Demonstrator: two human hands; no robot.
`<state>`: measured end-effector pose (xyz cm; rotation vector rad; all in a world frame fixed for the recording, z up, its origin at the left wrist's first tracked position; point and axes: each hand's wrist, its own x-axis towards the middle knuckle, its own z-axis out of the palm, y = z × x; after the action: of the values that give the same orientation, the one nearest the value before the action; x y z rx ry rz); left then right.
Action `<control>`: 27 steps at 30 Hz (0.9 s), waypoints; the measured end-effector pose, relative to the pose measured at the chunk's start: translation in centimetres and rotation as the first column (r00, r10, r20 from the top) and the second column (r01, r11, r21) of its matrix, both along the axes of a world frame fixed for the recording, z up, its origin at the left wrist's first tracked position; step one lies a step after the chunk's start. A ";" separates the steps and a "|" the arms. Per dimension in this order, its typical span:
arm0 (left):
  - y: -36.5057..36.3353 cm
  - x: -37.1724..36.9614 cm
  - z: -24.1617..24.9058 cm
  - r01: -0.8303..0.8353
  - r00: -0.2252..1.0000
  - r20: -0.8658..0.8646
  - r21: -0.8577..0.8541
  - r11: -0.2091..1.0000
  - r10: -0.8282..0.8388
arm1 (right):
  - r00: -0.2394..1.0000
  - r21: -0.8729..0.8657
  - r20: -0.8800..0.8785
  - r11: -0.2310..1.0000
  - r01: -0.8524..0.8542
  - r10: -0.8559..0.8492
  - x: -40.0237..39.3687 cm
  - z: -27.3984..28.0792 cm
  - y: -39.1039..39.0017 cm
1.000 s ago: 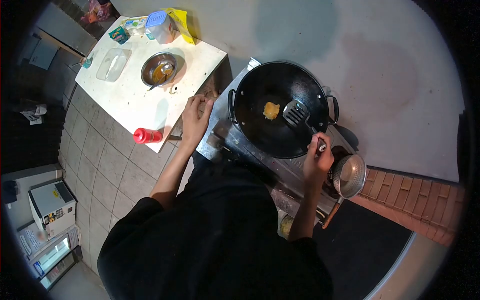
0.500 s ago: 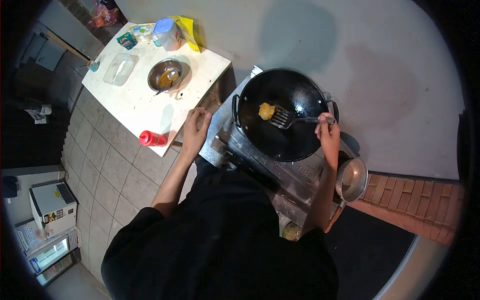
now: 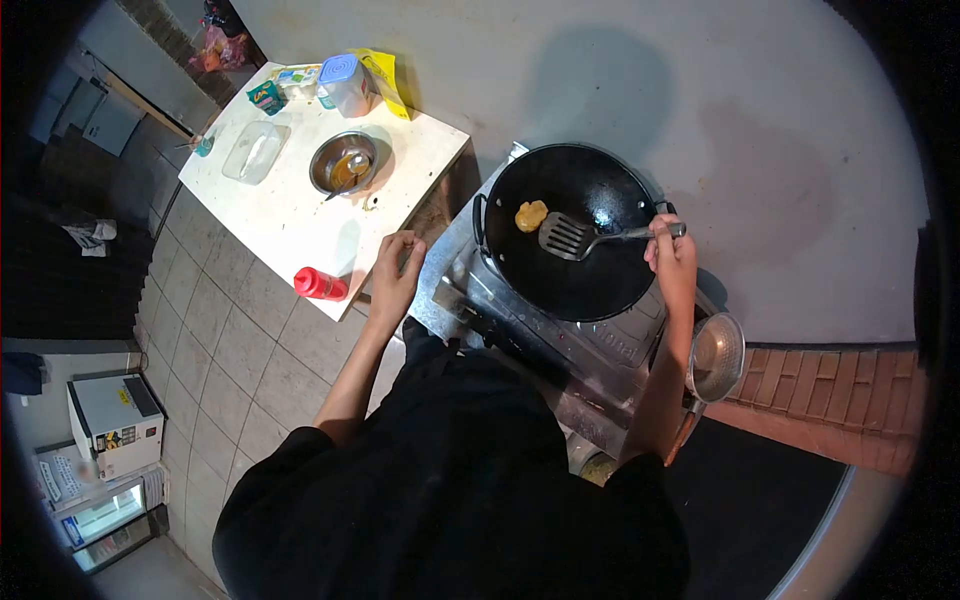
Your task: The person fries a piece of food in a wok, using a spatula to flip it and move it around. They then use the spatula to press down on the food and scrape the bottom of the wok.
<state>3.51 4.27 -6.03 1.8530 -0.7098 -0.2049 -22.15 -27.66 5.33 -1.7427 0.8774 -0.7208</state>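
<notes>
My right hand [image 3: 672,248] is closed around the handle of a slotted spatula [image 3: 570,238]. Its slotted blade rests inside a large black wok [image 3: 560,290] on a metal stove [image 3: 600,360]. A small golden piece of fried food [image 3: 531,216] lies in the wok, just left of the blade and apart from it. My left hand [image 3: 400,268] hangs between the table edge and the stove, loosely bent, thumb apart from the fingers, with nothing visible in it.
The white table [image 3: 265,225] at left bears a red squeeze bottle [image 3: 320,284], a metal bowl [image 3: 325,160] with a spoon, a clear plastic tray [image 3: 256,152] and a blue-lidded container [image 3: 345,88]. A wooden-handled strainer [image 3: 717,350] sits right of the wok, near a brick ledge [image 3: 830,395].
The spatula blade has come away from the food piece, moving slightly right, and the piece now lies separately in the wok. My left hand stays in much the same place.
</notes>
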 end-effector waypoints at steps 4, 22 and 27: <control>0.3 0.0 -0.1 0.003 1.000 0.014 -0.018 1.000 -0.003 | 1.000 -0.036 -0.012 0.999 0.009 -0.009 0.4 0.3 0.1; 0.8 -0.8 0.8 0.010 1.000 -0.003 -0.027 1.000 -0.010 | 0.985 -0.145 -0.164 0.986 -0.080 0.056 0.2 0.5 1.2; 0.6 -0.9 0.6 0.028 0.999 -0.020 -0.036 0.999 -0.028 | 0.988 -0.111 -0.145 0.991 -0.074 0.057 -0.2 -0.8 1.1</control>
<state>2.61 4.85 -5.40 1.8057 -0.7211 -0.2283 -22.38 -26.56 4.56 -1.9363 0.8840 -0.6205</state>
